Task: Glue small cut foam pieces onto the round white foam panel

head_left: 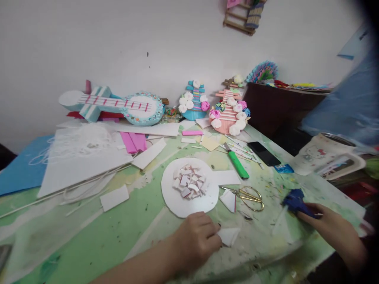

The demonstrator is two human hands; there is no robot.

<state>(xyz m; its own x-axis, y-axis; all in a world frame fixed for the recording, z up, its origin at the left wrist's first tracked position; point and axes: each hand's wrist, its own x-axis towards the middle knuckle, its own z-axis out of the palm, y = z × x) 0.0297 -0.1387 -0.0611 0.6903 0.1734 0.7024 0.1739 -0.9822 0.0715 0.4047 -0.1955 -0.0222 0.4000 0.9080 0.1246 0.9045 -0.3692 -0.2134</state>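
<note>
My left hand [198, 238] is closed at the front of the table, its fingertips on a small white foam piece [229, 236]. At the right, my right hand [325, 221] is wrapped round the handle of a dark blue tool [295, 201], which looks like a glue gun. Just beyond my left hand lies a round white board [171, 197] with a pile of small cut pieces [189, 182] on it and a white strip [227, 177] at its right side. Gold-handled scissors [251, 198] and a white triangular piece [228, 200] lie between my hands.
A green cutter [237, 163], black phone [263, 153] and white mug [321, 156] stand or lie at the right. Decorated instrument models [145, 109] are along the wall. White sheets [79, 169], string [85, 142] and a blue sheet [23, 169] cover the left.
</note>
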